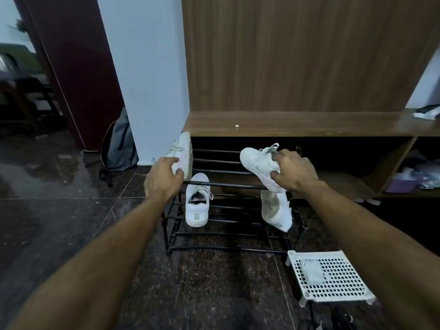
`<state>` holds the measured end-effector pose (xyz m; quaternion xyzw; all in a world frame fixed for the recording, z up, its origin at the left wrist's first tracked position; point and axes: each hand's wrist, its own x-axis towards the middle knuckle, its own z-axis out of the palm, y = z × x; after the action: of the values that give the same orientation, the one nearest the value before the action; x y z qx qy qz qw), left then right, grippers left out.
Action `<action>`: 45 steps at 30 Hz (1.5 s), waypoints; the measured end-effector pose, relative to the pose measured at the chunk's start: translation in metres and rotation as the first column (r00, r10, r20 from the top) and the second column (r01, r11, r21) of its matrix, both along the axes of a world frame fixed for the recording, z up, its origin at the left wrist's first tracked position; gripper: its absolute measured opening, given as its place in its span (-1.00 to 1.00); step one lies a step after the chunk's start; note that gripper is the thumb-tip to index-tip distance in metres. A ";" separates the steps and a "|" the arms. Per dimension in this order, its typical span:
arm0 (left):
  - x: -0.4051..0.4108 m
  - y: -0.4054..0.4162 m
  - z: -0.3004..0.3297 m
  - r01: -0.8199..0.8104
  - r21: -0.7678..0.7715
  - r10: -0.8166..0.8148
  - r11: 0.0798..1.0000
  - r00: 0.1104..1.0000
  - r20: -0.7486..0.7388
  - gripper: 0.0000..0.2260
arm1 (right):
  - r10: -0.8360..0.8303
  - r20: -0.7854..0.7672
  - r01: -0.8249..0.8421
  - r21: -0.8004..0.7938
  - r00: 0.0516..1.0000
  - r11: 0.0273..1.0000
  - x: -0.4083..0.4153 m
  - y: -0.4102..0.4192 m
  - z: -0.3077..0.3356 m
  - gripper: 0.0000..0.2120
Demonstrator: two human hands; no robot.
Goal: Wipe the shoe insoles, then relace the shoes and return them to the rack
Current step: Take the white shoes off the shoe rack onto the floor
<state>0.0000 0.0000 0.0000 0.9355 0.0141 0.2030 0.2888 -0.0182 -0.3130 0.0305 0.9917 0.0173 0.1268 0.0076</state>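
A black metal shoe rack stands on the dark floor under a wooden bench. My left hand grips a white sneaker tipped on its side at the rack's top left. My right hand grips a second white sneaker by its collar, tilted over the top rail at the right. On the lower shelf, one white sneaker sits upright with its heel toward me. Another white sneaker lies sole-up at the lower right.
A white perforated plastic stool with a grey cloth on it stands at the front right. The wooden bench and panel wall are behind the rack. A grey backpack leans against the white pillar at left.
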 end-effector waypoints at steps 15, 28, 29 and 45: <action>0.089 0.043 -0.052 -0.155 -0.257 0.076 0.954 0.953 -0.293 -0.42 | -0.084 -0.181 0.091 0.027 0.980 0.996 0.070 -0.022 -0.025 -0.70; 0.073 -0.030 -0.014 0.100 -0.138 -0.099 0.985 0.995 0.019 -0.78 | -0.082 0.024 0.080 0.078 0.996 0.994 0.039 -0.007 -0.025 -0.57; 0.064 -0.032 -0.008 0.113 -0.091 -0.107 0.989 0.992 0.063 -0.79 | -0.087 0.061 0.080 0.104 0.994 0.991 0.034 -0.005 -0.021 -0.58; -0.090 -0.065 0.047 0.724 -0.144 -0.729 0.674 0.621 -0.289 -0.84 | 0.178 -0.388 0.002 0.421 0.904 0.907 -0.098 0.014 0.073 -0.93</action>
<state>-0.0900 -0.0652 0.0469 0.8791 -0.3162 -0.0871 0.3458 -0.1167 -0.2988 0.1039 0.9728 0.0371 -0.0871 -0.2113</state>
